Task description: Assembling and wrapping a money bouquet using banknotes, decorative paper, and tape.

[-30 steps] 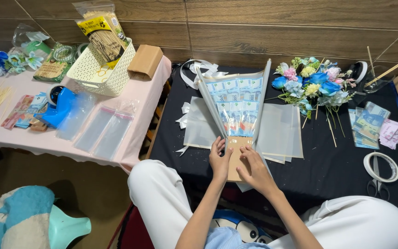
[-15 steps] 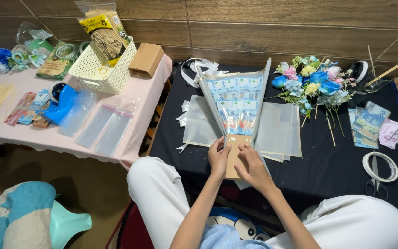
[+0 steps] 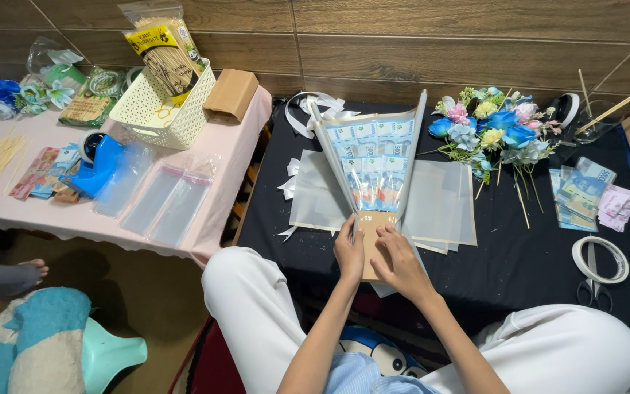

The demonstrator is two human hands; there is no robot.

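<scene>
Both hands are working at the foot of a banknote bouquet (image 3: 370,175) lying on the black-covered table (image 3: 519,255). Left hand (image 3: 349,252) is gripping the left edge of the bouquet's brown paper stem (image 3: 370,225), fingers curled around it; right hand (image 3: 400,259) is pressing flat on the stem's right side, fingers bent over the paper. The stem's lower end is hiding under both palms, so whether the right hand is pinching it or merely resting on it is hard to tell. Translucent wrapping sheets (image 3: 439,201) are lying beneath the fan of notes, their near edges partly covered by it. Artificial flowers (image 3: 490,128), blue, pink and yellow, are lying well to the right, with loose banknotes (image 3: 581,193) beyond them and a tape roll over scissors (image 3: 598,266) near the table's corner. White ribbon (image 3: 311,106) is curling behind the bouquet. On the pink table (image 3: 227,190) to the left, a white basket (image 3: 162,106) of skewers, clear sleeves (image 3: 165,201) and a blue tape dispenser (image 3: 100,164) are sitting. Both forearms are reaching forward from the lap, wrists close together.
</scene>
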